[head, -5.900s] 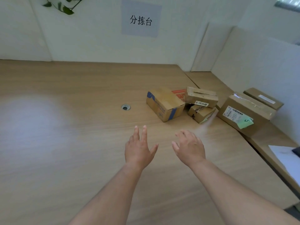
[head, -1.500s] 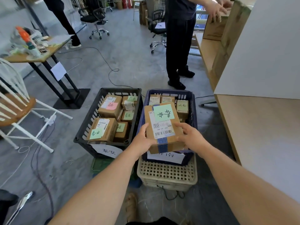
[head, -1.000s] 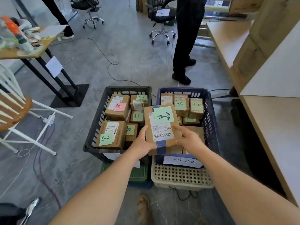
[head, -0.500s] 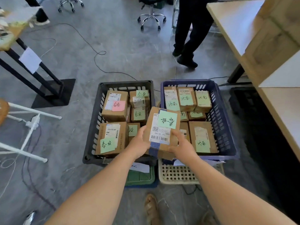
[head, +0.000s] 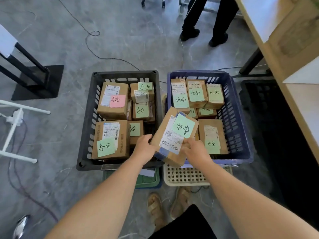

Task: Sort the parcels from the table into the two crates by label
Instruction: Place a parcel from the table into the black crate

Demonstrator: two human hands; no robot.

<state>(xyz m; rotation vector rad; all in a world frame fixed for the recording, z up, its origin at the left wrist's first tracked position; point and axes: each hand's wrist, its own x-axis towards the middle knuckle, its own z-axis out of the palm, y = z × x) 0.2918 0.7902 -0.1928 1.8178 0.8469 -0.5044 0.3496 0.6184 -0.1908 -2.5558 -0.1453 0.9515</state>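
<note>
Grey marbled floor point(head: 138, 40), thin cable point(head: 96, 54) looping across it, a standing person's dark trouser legs point(head: 207, 18) at the top, light wooden table point(head: 276, 49) along the right edge. On the floor, side by side and nearly touching: black crate point(head: 84, 135) on the left, blue crate point(head: 241, 118) on the right, both packed with brown cardboard parcels bearing white shipping labels and handwritten sticky notes. In the black crate, green notes on most boxes and a pink note point(head: 117, 100) on the rear-left one; in the blue crate, green notes with a different pair of characters. Beneath the blue crate, a cream perforated basket point(head: 184, 176); beneath the black one, a green tray point(head: 148, 180). Up in the air and tilted, the held parcel point(head: 172, 135), over the gap between the crates and the near-left corner of the blue one, with its green note point(head: 183, 125) and barcode label point(head: 170, 140) facing up. On its near-left edge, the left hand point(head: 144, 147), fingers curled around the cardboard; on its near-right edge, the right hand point(head: 195, 150), likewise gripping. Lower down, sandalled feet point(head: 155, 207) on the floor.
</note>
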